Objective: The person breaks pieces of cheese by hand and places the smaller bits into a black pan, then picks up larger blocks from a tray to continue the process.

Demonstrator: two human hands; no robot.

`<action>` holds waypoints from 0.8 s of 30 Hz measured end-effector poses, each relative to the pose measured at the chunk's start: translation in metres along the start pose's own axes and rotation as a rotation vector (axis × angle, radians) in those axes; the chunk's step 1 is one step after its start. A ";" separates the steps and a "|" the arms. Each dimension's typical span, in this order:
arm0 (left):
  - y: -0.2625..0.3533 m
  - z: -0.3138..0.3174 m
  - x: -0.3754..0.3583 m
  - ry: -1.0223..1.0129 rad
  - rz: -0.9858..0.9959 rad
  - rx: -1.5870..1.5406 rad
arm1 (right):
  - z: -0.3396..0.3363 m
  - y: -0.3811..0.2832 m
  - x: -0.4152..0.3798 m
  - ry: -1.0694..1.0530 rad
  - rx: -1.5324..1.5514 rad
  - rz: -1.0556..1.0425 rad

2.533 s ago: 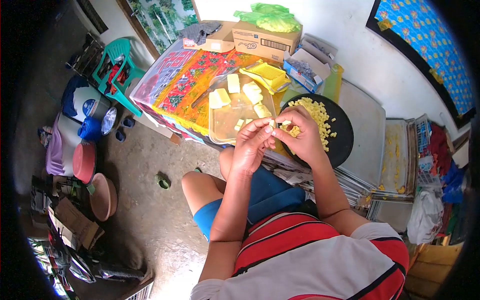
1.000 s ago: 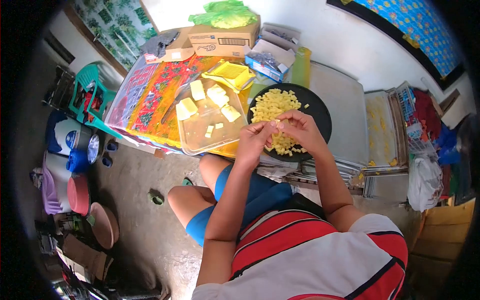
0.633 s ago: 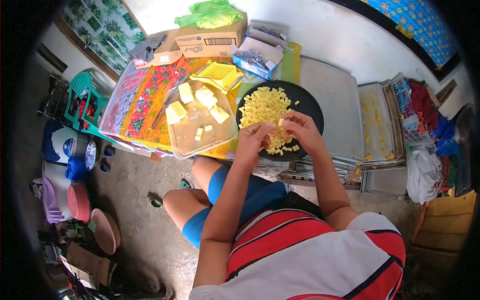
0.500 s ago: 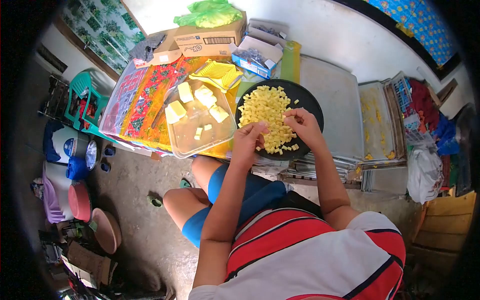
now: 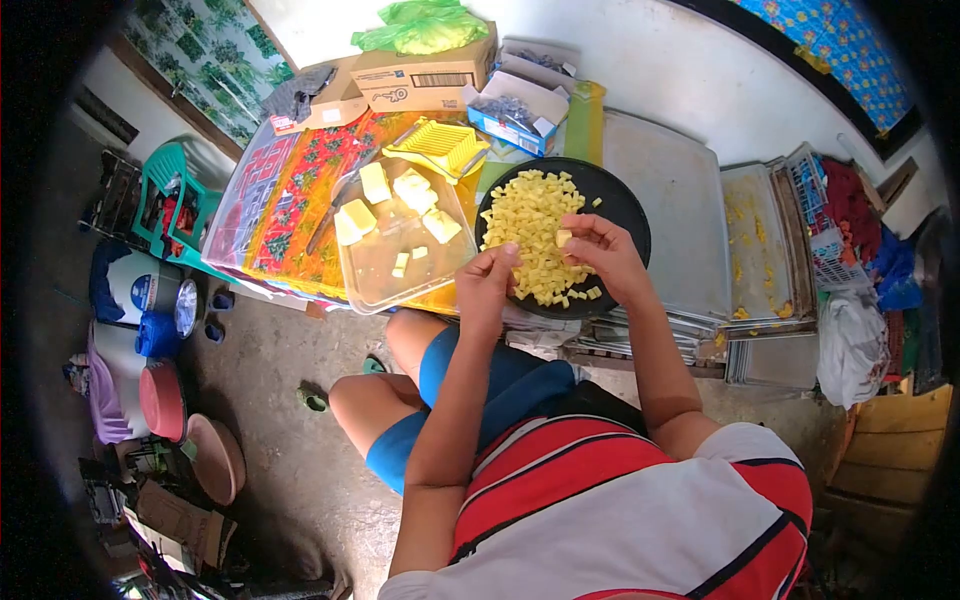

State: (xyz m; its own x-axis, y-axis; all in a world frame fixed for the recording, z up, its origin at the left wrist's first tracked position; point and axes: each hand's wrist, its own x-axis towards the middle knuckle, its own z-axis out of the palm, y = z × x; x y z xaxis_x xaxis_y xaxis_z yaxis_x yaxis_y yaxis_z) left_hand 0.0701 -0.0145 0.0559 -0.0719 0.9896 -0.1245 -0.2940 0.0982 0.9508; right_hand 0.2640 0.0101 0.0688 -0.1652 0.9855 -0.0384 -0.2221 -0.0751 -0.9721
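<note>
A round black tray [image 5: 628,212] holds a heap of small pale-yellow cubes [image 5: 535,205] that look like cheese. Over its right side, my right hand [image 5: 612,262] pinches one cheese cube [image 5: 564,238] between thumb and fingers. My left hand [image 5: 484,290] is at the tray's lower left edge, thumb and fingertips pressed together; whatever they hold, if anything, cannot be made out. To the left, a clear plastic tray [image 5: 375,290] contains several larger yellow blocks [image 5: 355,221] and a few small pieces. Behind it stands a yellow slotted slicer [image 5: 440,146].
A knife [image 5: 325,225] lies left of the clear tray on the patterned tablecloth [image 5: 285,215]. Cardboard boxes [image 5: 415,80], a green plastic bag [image 5: 420,27] and an open blue-and-white box [image 5: 515,110] line the wall. Stacked metal sheets [image 5: 665,215] sit to the right.
My right hand has lifted slightly and turned, so the cube in its fingers now shows. My left hand has drawn a little left, away from the heap.
</note>
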 end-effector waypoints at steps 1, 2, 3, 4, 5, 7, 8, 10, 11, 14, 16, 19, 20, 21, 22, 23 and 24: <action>0.006 0.005 -0.005 0.012 0.036 0.010 | 0.004 -0.003 -0.002 -0.021 0.010 0.018; 0.008 0.009 -0.007 0.025 0.072 0.021 | 0.008 -0.005 -0.004 -0.042 0.021 0.036; 0.008 0.010 -0.008 0.017 0.121 0.025 | 0.012 -0.005 -0.006 -0.061 0.055 0.025; 0.007 0.011 -0.009 0.009 0.169 0.029 | 0.016 -0.005 -0.008 -0.080 0.089 0.015; 0.007 0.012 -0.010 0.002 0.218 0.033 | 0.020 -0.006 -0.009 -0.100 0.123 0.005; 0.005 0.012 -0.012 -0.005 0.349 0.091 | 0.028 -0.010 -0.012 -0.102 0.118 -0.014; 0.005 0.011 -0.013 -0.010 0.415 0.120 | 0.032 -0.012 -0.014 -0.102 0.115 -0.023; 0.013 0.014 -0.019 -0.020 0.447 0.118 | 0.037 -0.016 -0.016 -0.106 0.094 -0.061; 0.016 0.014 -0.021 -0.025 0.463 0.116 | 0.039 -0.016 -0.016 -0.107 0.083 -0.080; 0.017 0.014 -0.022 -0.037 0.500 0.149 | 0.043 -0.015 -0.018 -0.105 0.086 -0.136; 0.017 0.015 -0.022 -0.043 0.493 0.116 | 0.040 -0.013 -0.018 -0.119 0.062 -0.128; 0.016 0.013 -0.023 -0.063 0.487 0.112 | 0.043 -0.014 -0.020 -0.134 0.097 -0.118; 0.015 0.012 -0.023 -0.072 0.485 0.118 | 0.044 -0.015 -0.021 -0.138 0.121 -0.115; 0.015 0.012 -0.023 -0.080 0.489 0.114 | 0.044 -0.015 -0.021 -0.141 0.113 -0.122; 0.016 0.012 -0.024 -0.088 0.494 0.110 | 0.044 -0.015 -0.021 -0.146 0.106 -0.129; 0.016 0.012 -0.024 -0.095 0.499 0.107 | 0.044 -0.016 -0.022 -0.150 0.098 -0.136; 0.017 0.012 -0.024 -0.104 0.496 0.118 | 0.044 -0.015 -0.022 -0.148 0.102 -0.136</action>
State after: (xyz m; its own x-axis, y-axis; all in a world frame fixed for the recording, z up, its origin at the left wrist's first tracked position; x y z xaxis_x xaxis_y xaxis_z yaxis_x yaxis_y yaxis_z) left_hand 0.0778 -0.0352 0.0786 -0.0785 0.9247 0.3725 -0.1382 -0.3801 0.9145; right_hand 0.2289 -0.0170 0.0945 -0.2651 0.9550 0.1333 -0.3470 0.0345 -0.9372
